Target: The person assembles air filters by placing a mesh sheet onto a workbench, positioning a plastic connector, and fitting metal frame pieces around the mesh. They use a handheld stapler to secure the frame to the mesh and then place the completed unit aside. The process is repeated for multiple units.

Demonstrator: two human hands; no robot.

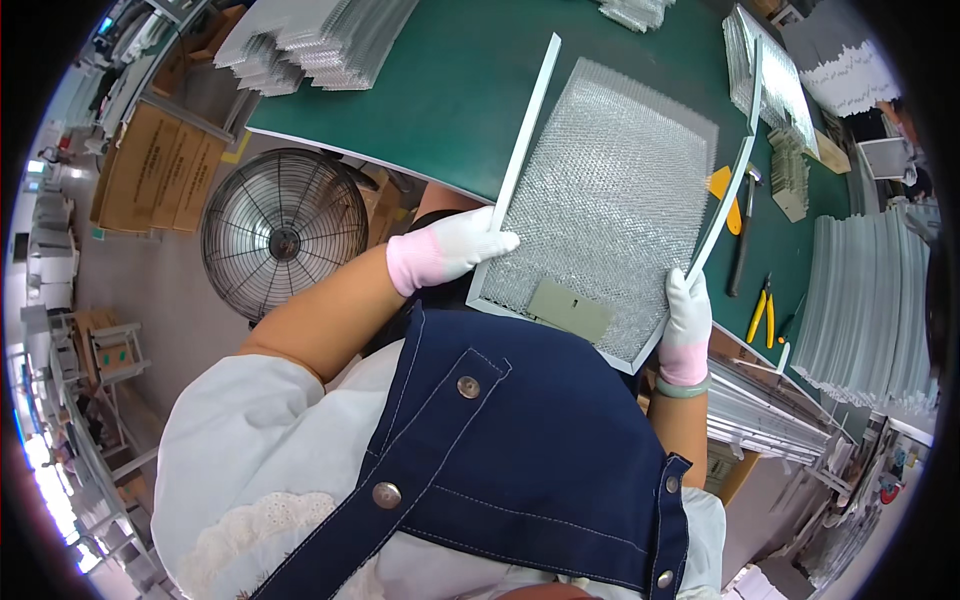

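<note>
A silvery metal mesh panel [610, 170] lies in front of me at the edge of the green table. A thin light-metal frame [528, 120] runs along its left, near and right sides; the left and right strips splay outward from the mesh toward their far ends. My left hand [455, 247], in a white glove with a pink cuff, grips the left strip, thumb over the mesh. My right hand [686, 325], gloved alike, is closed on the right strip near the front corner. A grey-green plate [570, 308] sits at the mesh's near edge.
Right of the panel lie an orange-handled tool [735, 215], a hammer [742, 240] and yellow-handled pliers [763, 312]. Mesh stacks [330, 40] stand at the far left, light strips [860, 310] at the right. A floor fan [285, 240] stands left of the table.
</note>
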